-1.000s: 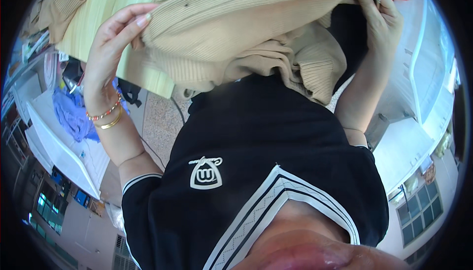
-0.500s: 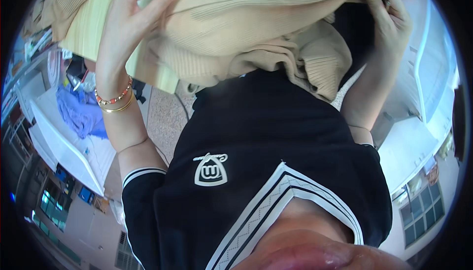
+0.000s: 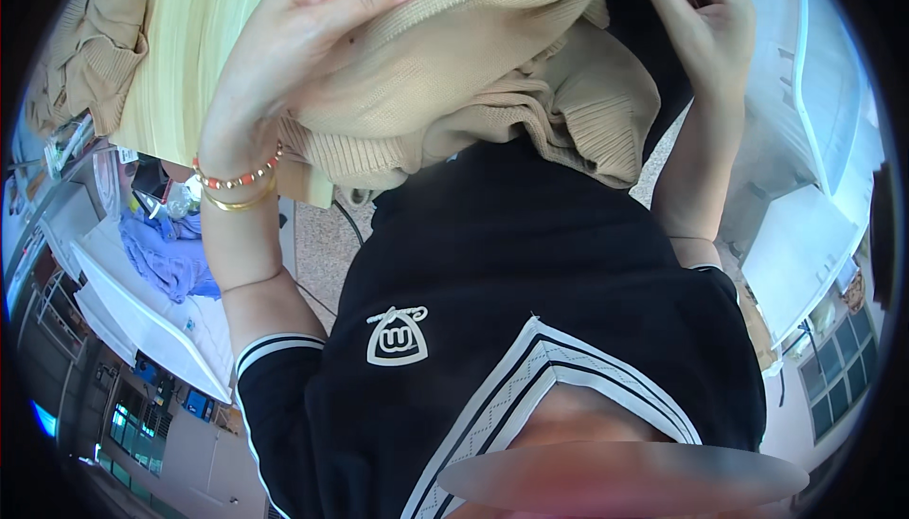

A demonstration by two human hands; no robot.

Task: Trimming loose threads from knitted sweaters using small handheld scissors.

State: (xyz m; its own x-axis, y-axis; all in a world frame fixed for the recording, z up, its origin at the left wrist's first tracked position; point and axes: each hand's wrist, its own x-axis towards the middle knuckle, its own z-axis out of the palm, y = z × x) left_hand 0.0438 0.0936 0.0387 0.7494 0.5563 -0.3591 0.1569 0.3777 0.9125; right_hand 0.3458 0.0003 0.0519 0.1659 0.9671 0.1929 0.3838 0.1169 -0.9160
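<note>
A beige knit cardigan [image 3: 473,55] lies bunched across my lap and the table's near edge, its ribbed hem folded over itself. Small dark spots, buttonholes or marks, dot its front band. My left hand [image 3: 327,22] pinches this band between thumb and fingers, a beaded bracelet on the wrist. At the upper right, my right hand [image 3: 705,22] grips the band's other end with bent fingers. Something small, dark and shiny shows among those fingers; its kind is too cut off to tell.
A pale wooden table [image 3: 189,64] lies under the cardigan. More tan knitwear [image 3: 95,45] is heaped at the far left. Blue-purple cloth [image 3: 170,254] rests in a white trough at left. Another white trough-like surface [image 3: 805,225] stands at right. A dark cable [image 3: 348,221] hangs near my lap.
My left hand has moved right along the band, and my right hand has shifted slightly left, so they are closer together. The band between them is slacker and higher. The red thing at upper right has mostly left view.
</note>
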